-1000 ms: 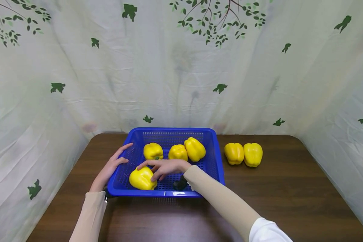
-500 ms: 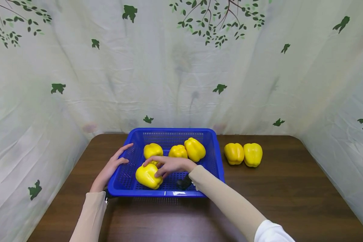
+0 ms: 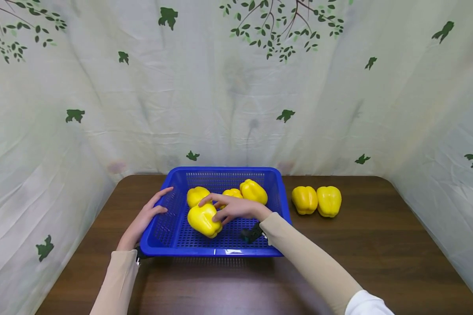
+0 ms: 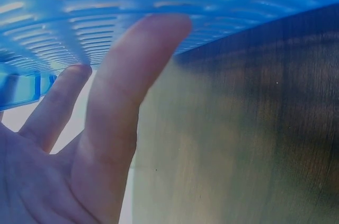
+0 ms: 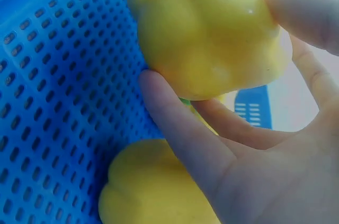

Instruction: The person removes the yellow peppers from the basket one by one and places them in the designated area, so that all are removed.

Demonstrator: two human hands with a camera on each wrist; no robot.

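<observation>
A blue perforated plastic basket [image 3: 181,252] sits on the table in the head view. My left hand [image 3: 143,216] grips its left rim; in the left wrist view, fingers [image 4: 119,91] touch the slotted outer wall. My right hand [image 3: 240,208] holds a yellow bell pepper [image 3: 204,220] between thumb and fingers inside the basket. The right wrist view shows this pepper [image 5: 206,33] raised above another yellow pepper [image 5: 153,181]. Behind it in the basket lie a left pepper [image 3: 197,195], a middle pepper [image 3: 231,192] partly hidden by my hand, and a right pepper [image 3: 254,191].
Right of the basket, two yellow bell peppers [image 3: 304,200] stand side by side on the brown wooden table [image 3: 378,245]. A pale curtain [image 3: 228,87] with leaf prints hangs behind and along both sides.
My right hand has moved right and toward the back, carrying the held pepper away from the basket's front left corner. My left hand has stayed on the rim.
</observation>
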